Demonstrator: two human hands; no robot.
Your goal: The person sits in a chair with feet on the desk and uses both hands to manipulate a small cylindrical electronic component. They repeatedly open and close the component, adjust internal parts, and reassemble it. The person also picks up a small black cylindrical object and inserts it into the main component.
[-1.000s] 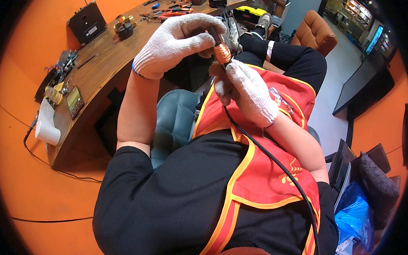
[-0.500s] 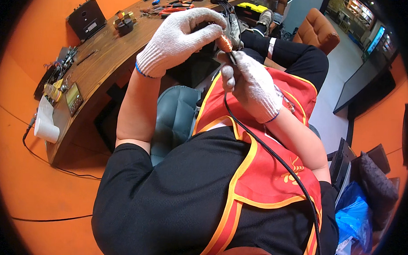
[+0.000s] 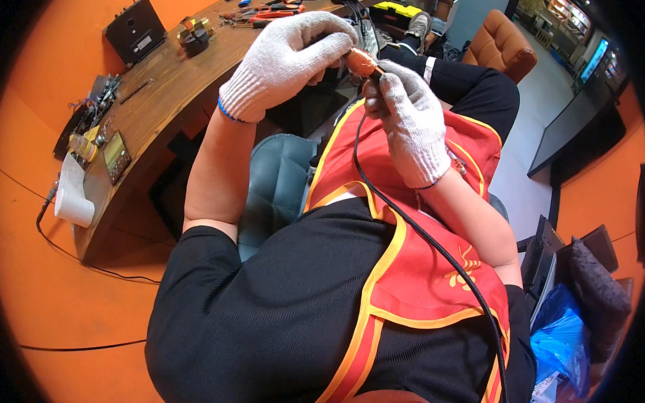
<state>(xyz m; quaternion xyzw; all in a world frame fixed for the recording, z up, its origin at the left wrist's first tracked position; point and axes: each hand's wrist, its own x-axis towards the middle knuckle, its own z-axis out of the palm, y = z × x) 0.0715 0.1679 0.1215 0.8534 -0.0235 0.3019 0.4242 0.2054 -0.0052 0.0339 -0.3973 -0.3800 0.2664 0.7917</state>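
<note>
White knitted gloves cover both of my hands. Between them is a bundle of bare copper wire (image 3: 361, 63), bulging in the middle, with dark cable at its right end. My left hand (image 3: 295, 58) pinches its left end; the fingers partly hide what lies there. At the other end, my right hand (image 3: 409, 108) closes thumb and fingers on the black cable beside the copper. A long black cable (image 3: 435, 244) runs from below my right hand across my red apron (image 3: 433, 290) and down past my body.
A curved wooden desk (image 3: 166, 104) on the left holds red-handled pliers (image 3: 272, 18), a black box (image 3: 135, 31), a phone (image 3: 116, 157) and a paper roll (image 3: 74, 200). Another person's dark-trousered leg (image 3: 476, 85) extends ahead, near a brown chair (image 3: 502, 44). A blue bag (image 3: 561, 338) lies lower right.
My right hand has turned more upright and shifted slightly right and up along the cable. The copper bundle now tilts closer to level, while my left hand stays nearly in place.
</note>
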